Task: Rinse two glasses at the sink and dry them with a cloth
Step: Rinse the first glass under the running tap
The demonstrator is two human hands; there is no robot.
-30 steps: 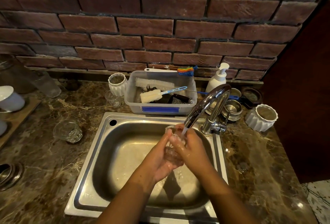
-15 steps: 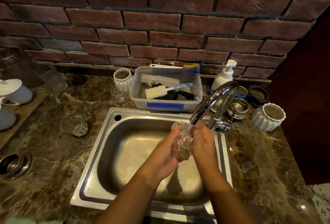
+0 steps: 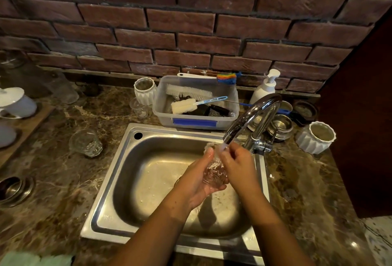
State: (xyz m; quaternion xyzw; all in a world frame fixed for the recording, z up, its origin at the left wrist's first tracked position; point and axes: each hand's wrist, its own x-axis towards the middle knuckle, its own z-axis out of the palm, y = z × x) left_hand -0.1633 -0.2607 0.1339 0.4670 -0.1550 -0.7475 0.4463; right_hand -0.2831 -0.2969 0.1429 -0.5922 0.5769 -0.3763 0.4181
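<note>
The glass (image 3: 214,172) is cupped in the left hand (image 3: 196,184), under the tap (image 3: 250,117). Its right side is gripped by the right hand (image 3: 238,166).

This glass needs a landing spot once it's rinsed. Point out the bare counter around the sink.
Bare marble lies left of the sink, between the second glass and the stacked steel bowls. Another bare stretch lies right of the sink, in front of the white ribbed cup. Behind the sink it is crowded: plastic tub, soap bottle, faucet, more bowls.
</note>
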